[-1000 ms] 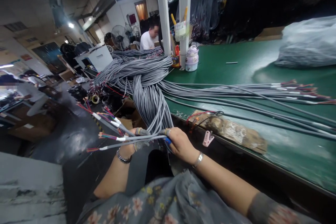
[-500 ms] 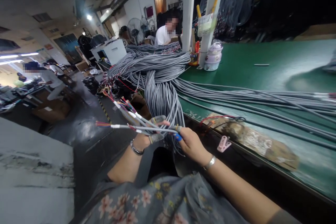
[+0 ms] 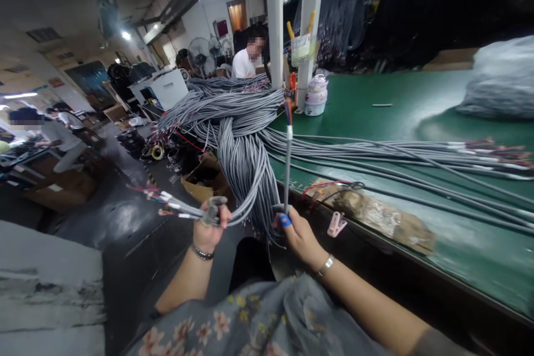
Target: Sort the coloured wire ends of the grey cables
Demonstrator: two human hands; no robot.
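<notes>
My left hand (image 3: 211,226) is wrapped round a small bunch of grey cables (image 3: 183,209), whose stripped ends with white bands and coloured wires stick out to the left. In my right hand (image 3: 297,232) a single grey cable (image 3: 287,169) is pinched, standing upright with a white band and coloured wires at its top. Coverings wrap some fingers, and a blue one is on the right thumb. Behind both hands a thick bundle of grey cables (image 3: 246,161) drapes over the table's edge. More loose grey cables (image 3: 367,157) stretch rightward across the green table (image 3: 350,114).
A taped cardboard piece (image 3: 387,217) and a pink clip (image 3: 336,225) are at the table's near edge. Stacked tubs (image 3: 316,95) stand by a white post (image 3: 275,22). An open carton (image 3: 204,181) sits below the bundle. A person (image 3: 246,58) works at the back.
My hands have moved apart: the left went left with its bunch of cables, while the right now holds one cable raised upright. The view has turned to the right.
</notes>
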